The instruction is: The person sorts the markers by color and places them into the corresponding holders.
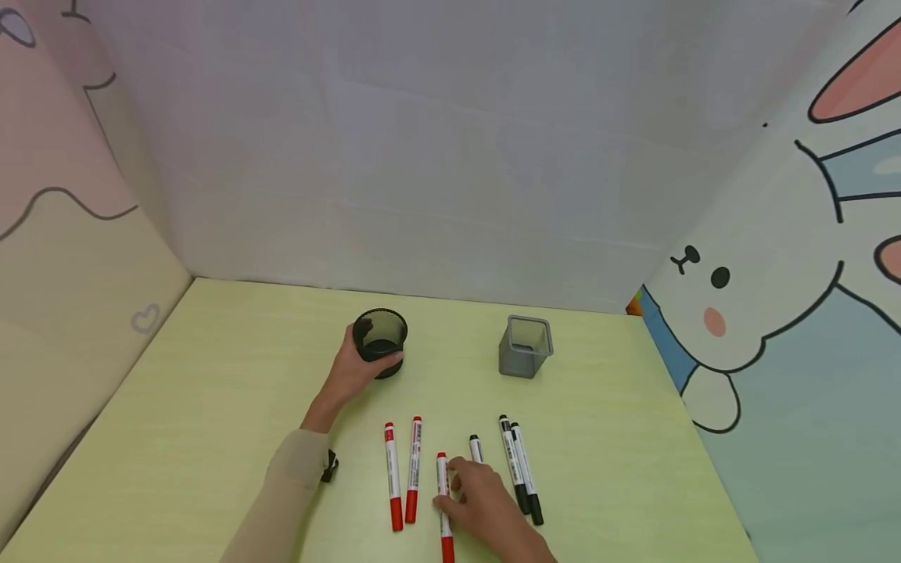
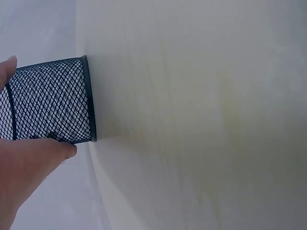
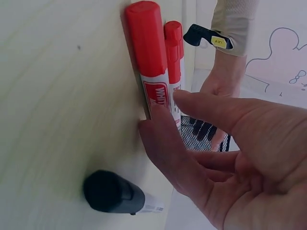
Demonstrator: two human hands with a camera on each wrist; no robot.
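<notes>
My left hand (image 1: 359, 363) grips a round black mesh pen holder (image 2: 50, 98) from its side, fingers and thumb around the wall. The holder stands upright on the table. At the near edge, my right hand (image 1: 486, 500) is over a red marker (image 1: 443, 473) lying flat. Its thumb and fingers are apart, close to the white barrel (image 3: 156, 91); whether they press on it is hard to see. Two more red markers, one (image 1: 393, 469) and another (image 1: 414, 469), lie left of it. A black marker (image 1: 476, 448) is partly hidden behind the right hand.
Two black markers, one (image 1: 512, 461) and another (image 1: 528, 473), lie side by side to the right. A square grey mesh pen holder (image 1: 517, 361) stands at the back right. White and printed cloth walls (image 1: 457, 172) border the pale yellow table (image 1: 211, 375).
</notes>
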